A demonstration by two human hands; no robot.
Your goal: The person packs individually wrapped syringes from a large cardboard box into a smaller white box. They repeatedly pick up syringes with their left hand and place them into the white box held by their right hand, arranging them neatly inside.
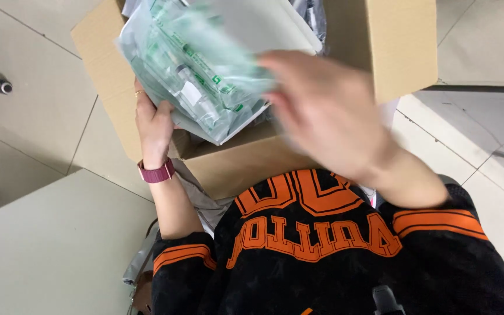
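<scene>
Holding: our left hand (154, 125) grips the clear plastic packet (196, 64) with green print by its lower left edge, fingers curled under it, thumb on top.
Right hand (325, 111): blurred, fingers spread loosely, touching the packet's right edge; we cannot tell whether it grips.
Packet position: tilted, above the open cardboard box (401, 46).
Box: on the pale tiled floor (36, 111).
Wrist: maroon watch band (157, 172).

Green-printed clear pouch (196, 70) lies over brown carton (403, 41).

Packing or storage room, open cardboard box (403, 46), tiled floor (36, 116)
</scene>
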